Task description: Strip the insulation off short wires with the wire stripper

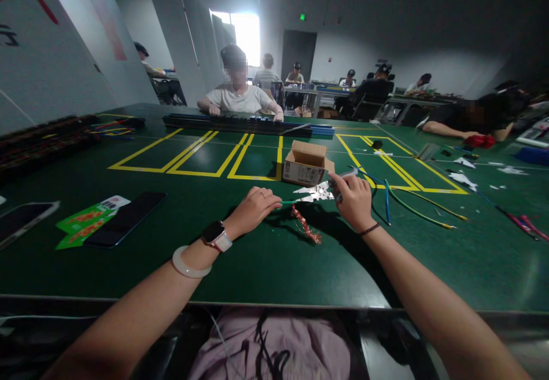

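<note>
Between the fingertips of my left hand (258, 208) is a short green wire (286, 202), its free end pointing right toward the tool. My right hand (354, 198) is closed round the handles of a pair of wire strippers (316, 193). The silver jaws are spread and sit at the wire's end; whether they touch it I cannot tell. Just below, a bundle of bare copper strands (306, 225) lies on the green table (257, 265). Behind the jaws stands a small open cardboard box (305, 162).
Loose blue and green-yellow wires (418, 211) lie to the right. A dark phone (126, 220) and a green packet (88, 222) lie left, with another phone (28, 220) beyond. Yellow tape (197, 152) marks the table. Across it sits a person (240, 97) behind black rails (240, 123).
</note>
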Action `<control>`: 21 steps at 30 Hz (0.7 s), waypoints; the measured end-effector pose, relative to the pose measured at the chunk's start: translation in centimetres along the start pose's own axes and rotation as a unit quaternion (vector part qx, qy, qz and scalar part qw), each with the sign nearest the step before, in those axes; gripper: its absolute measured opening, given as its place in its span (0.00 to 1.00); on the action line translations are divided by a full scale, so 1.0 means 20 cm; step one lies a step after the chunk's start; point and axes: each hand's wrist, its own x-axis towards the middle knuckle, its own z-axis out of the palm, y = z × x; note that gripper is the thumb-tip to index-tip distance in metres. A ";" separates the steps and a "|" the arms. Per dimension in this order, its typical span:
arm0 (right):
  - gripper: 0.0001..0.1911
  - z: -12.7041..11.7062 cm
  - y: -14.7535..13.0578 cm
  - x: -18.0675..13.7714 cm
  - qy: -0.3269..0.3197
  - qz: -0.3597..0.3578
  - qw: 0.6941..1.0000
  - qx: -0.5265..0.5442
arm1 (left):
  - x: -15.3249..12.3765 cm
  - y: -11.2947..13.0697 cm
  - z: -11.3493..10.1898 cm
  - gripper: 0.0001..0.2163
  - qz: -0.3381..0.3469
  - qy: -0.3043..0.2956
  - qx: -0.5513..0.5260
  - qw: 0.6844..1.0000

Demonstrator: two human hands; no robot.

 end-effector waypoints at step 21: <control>0.17 0.07 -0.07 0.00 0.010 -0.097 0.995 -0.009 | 0.00 0.00 0.01 0.13 -0.017 -0.024 -0.049 0.998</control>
